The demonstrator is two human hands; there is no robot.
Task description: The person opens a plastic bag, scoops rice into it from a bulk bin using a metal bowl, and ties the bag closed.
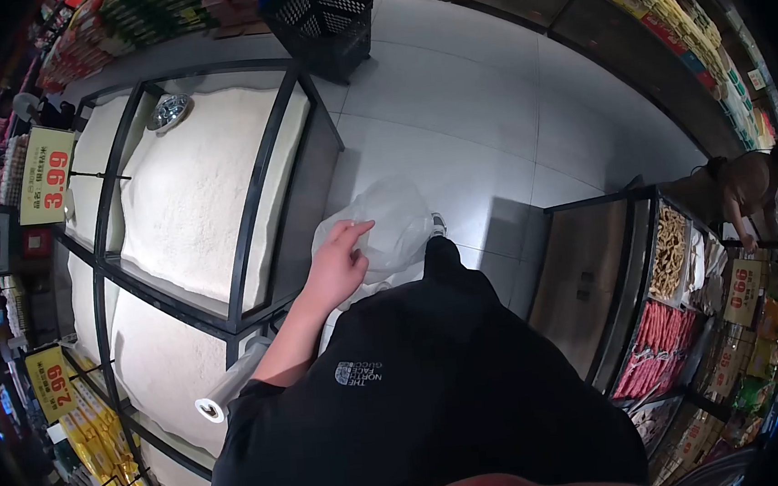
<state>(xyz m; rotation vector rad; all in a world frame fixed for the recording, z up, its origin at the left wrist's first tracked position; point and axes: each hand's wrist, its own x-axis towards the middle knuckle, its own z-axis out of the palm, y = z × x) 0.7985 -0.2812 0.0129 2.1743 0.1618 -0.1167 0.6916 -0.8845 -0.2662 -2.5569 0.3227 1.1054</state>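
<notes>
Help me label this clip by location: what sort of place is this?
Probably a grocery store: yellow price signs, bins of pale loose goods, and a black shopping basket.

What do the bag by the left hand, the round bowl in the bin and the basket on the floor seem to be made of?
Bag by the left hand: thin, soft plastic film; it is translucent and crinkled.
Bowl: probably polished metal, from its silvery, mirror-like glints; shiny plastic isn't ruled out.
Basket: likely rigid black plastic, judging by its molded-looking, perforated walls.
</notes>
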